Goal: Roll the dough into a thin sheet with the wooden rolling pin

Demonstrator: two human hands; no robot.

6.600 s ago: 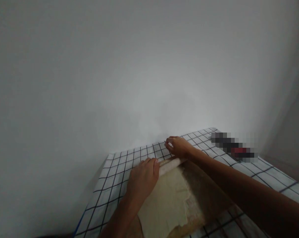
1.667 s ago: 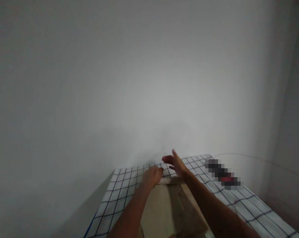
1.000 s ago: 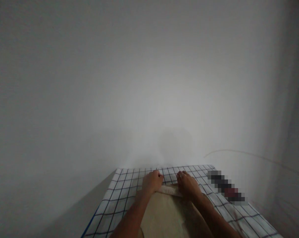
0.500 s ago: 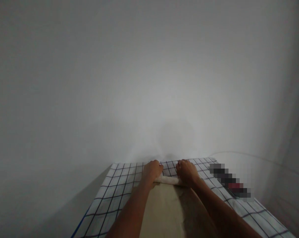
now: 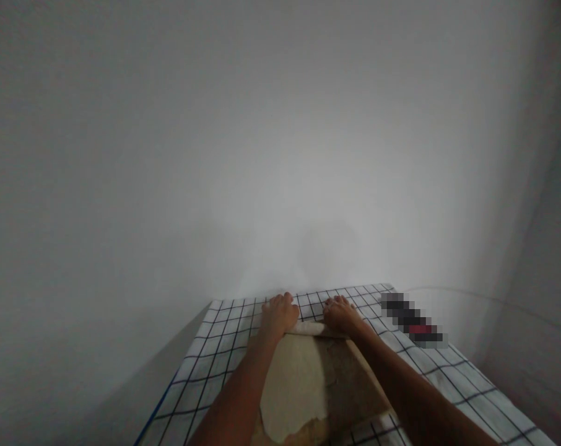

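Note:
A thin sheet of pale dough (image 5: 294,378) with a ragged near edge lies on a brown wooden board (image 5: 359,378). Across its far end runs a whitish rolling pin (image 5: 311,328), or a pin with dough around it; only the stretch between my hands shows. My left hand (image 5: 280,314) bends over the pin's left part, fingers pointing away from me. On its right part rests my right hand (image 5: 342,314), knuckles up and fingers curled over the far side. Both palms are hidden from above.
A white cloth (image 5: 206,353) with dark grid lines covers the table, which stands against a pale wall (image 5: 280,155). At the right edge lies a blurred-out dark and red item (image 5: 413,321). A thin cord (image 5: 485,294) hangs along the wall behind it.
The near edge of the dough and board has come into view. My hands sit slightly further left and higher in the picture, and their fingers look a little less tightly curled.

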